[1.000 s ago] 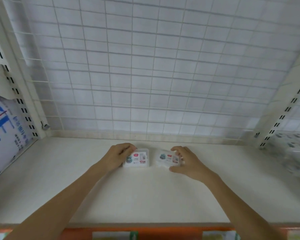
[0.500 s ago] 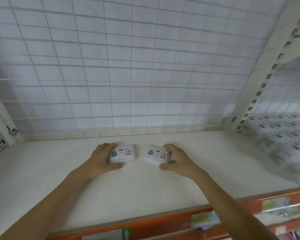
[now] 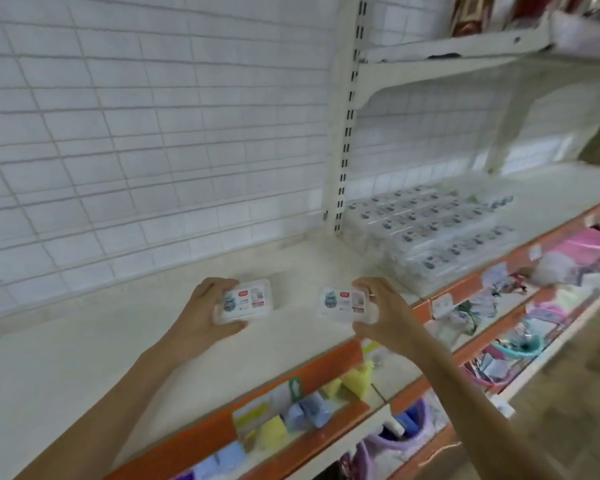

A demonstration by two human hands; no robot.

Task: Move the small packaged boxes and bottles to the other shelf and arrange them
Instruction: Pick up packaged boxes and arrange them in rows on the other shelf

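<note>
At frame centre, the left hand [image 3: 201, 315] grips a small clear box [image 3: 245, 301] on the cream shelf [image 3: 84, 358]. Just right, the right hand [image 3: 383, 315] grips a second box [image 3: 343, 303] near the shelf's front edge. Farther, at right, stacked boxes [image 3: 430, 230] fill the neighbouring shelf.

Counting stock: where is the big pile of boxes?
In the head view, the stacked boxes fill the right-hand shelf bay, just right of the slotted upright, beyond the right hand.

The labels on the two small boxes [image 3: 245, 301] [image 3: 345, 304] are too blurred to read.
</note>
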